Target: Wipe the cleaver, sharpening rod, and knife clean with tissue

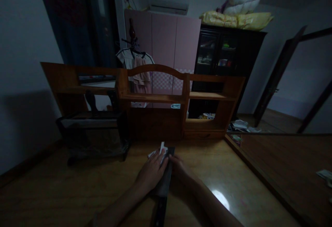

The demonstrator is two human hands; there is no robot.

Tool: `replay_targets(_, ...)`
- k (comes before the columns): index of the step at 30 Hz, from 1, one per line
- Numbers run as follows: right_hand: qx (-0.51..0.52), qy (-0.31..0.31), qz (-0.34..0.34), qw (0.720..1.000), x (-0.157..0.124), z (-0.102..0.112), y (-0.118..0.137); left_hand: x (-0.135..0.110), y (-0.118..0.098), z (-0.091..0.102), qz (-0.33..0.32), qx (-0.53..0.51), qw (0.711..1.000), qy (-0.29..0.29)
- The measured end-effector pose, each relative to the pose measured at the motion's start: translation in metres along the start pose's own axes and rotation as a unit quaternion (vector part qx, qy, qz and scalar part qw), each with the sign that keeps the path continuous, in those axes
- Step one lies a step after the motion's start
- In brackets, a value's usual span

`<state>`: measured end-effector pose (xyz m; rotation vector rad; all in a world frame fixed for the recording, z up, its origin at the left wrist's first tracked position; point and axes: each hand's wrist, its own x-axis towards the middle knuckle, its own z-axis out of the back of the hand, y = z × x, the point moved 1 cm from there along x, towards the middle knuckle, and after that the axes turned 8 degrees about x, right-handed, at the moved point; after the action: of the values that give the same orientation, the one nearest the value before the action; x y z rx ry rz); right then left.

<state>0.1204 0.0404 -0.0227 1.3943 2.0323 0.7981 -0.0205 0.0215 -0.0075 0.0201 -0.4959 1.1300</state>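
Observation:
A kitchen knife (164, 184) with a broad dark blade lies on the wooden surface, its black handle (160, 210) pointing toward me. My left hand (152, 170) rests over the left side of the blade, fingers on a crumpled white piece (162, 148) that looks like paper or tissue. Part of that piece sticks out past the fingertips near the blade's far end. At the blade's right edge, close to its far end, my right hand (181, 167) has its fingertips closed against the metal. Dim light blurs the finger details.
A dark knife rack (93, 133) with black-handled tools upright in it stands at left. Behind the hands is a wooden shelf unit (155, 98) with a drawer. A raised wooden edge (255, 171) runs along the right of the table surface (116, 182).

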Motion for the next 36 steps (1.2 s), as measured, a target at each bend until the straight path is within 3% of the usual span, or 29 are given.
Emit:
replay_targets(4,-0.013,-0.015,0.013,1.0,-0.007,-0.005,0.01,0.001,-0.006,0.006,-0.015,-0.008,1.0,-0.02)
replay_targets(9,0.034,-0.018,0.077,0.996,-0.013,-0.007,0.032,0.0,-0.017,0.015,-0.039,-0.011,0.999,-0.035)
replay_targets(14,0.078,-0.03,-0.003,0.996,-0.01,-0.004,0.041,-0.004,-0.032,0.024,-0.088,-0.019,0.996,-0.012)
replay_targets(20,0.123,0.042,0.008,0.992,-0.014,-0.018,0.036,-0.008,-0.043,0.037,-0.152,-0.055,0.986,0.031)
replay_targets(30,0.091,0.078,0.003,0.993,-0.021,-0.025,0.041,-0.007,-0.041,0.037,-0.148,-0.06,0.987,0.03)
replay_targets(36,0.084,0.066,-0.009,0.994,-0.024,-0.029,0.045,-0.008,-0.038,0.034,-0.146,-0.051,0.988,0.021)
